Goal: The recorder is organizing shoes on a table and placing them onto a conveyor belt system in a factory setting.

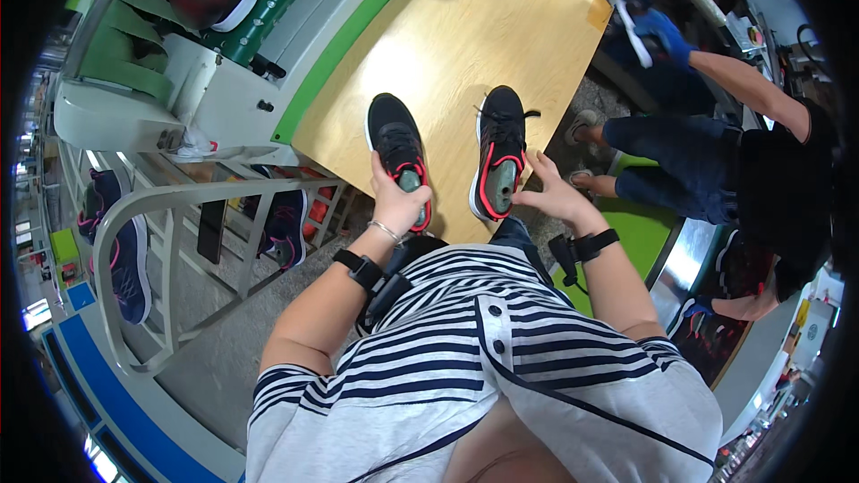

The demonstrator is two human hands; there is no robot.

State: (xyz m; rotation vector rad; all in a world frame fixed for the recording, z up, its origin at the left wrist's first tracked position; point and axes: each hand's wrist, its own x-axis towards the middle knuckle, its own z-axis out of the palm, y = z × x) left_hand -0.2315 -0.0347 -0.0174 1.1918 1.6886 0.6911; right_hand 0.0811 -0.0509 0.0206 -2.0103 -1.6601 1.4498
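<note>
Two black sneakers with white soles and red-pink collar trim stand side by side on a wooden tabletop (447, 36), toes pointing away from me. A green shoe last fills the opening of each one. My left hand (399, 200) grips the left sneaker (392, 125) at its collar and heel, fingers on the outer side and thumb across the back. Beside the right sneaker (503, 130), my right hand (557, 195) has its fingers spread, with the thumb close to or touching the heel. A black lace end sticks out from that sneaker's right side.
At left, a metal rack (170, 215) bears more dark sneakers (125, 264) with pink trim. Behind it stands a pale machine (224, 80) with a green cylinder. On the right, a co-worker in blue gloves (662, 34) holds a white object; a shiny metal surface (684, 255) lies nearby.
</note>
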